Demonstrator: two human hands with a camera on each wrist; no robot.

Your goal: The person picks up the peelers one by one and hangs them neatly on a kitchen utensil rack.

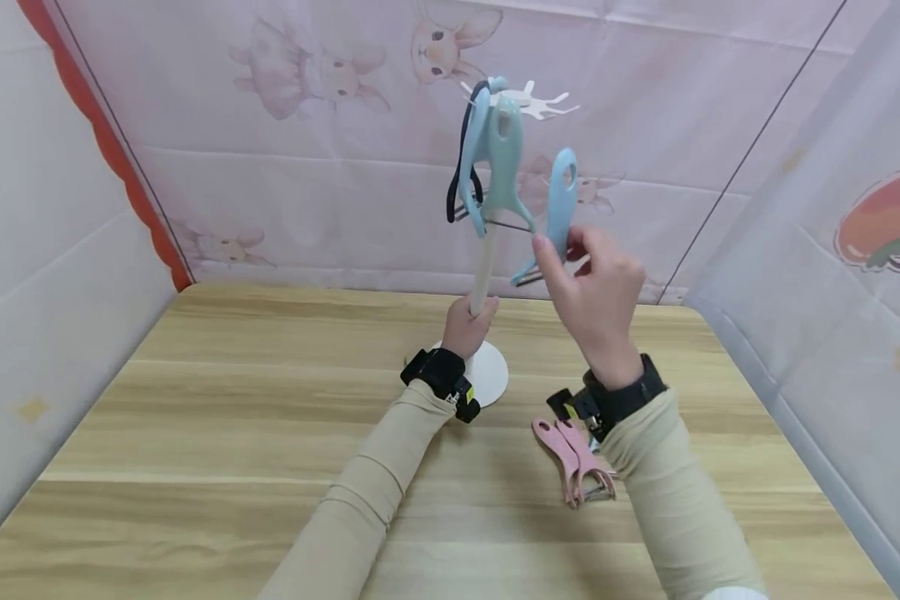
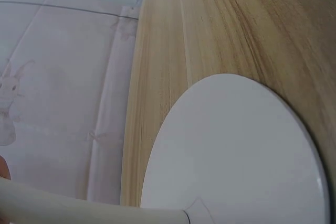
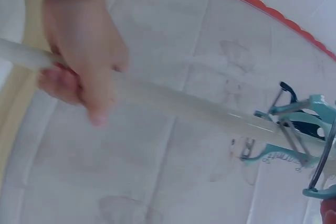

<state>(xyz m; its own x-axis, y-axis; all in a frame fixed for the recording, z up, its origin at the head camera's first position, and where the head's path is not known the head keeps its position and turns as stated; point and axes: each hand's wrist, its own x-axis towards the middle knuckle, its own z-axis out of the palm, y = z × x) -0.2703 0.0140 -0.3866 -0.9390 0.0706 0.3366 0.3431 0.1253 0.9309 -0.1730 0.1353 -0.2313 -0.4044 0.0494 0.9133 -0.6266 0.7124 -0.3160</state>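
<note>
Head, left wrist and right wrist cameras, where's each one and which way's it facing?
Head: worn on the head, facing forward and down at left hand, right hand and table; forearms show.
Left wrist: on that wrist, facing the white base and pole; a sliver of skin shows at the left edge.
Right wrist: on that wrist, facing the left hand and hanging peelers; a right fingertip shows at the corner.
Shared: head and right wrist show the left hand gripping the pole.

You can count one white stand (image 1: 483,273), one black peeler (image 1: 452,196) and one green peeler (image 1: 505,158). You also have at least two light blue peelers (image 1: 561,200) and two pink peelers (image 1: 560,447).
</note>
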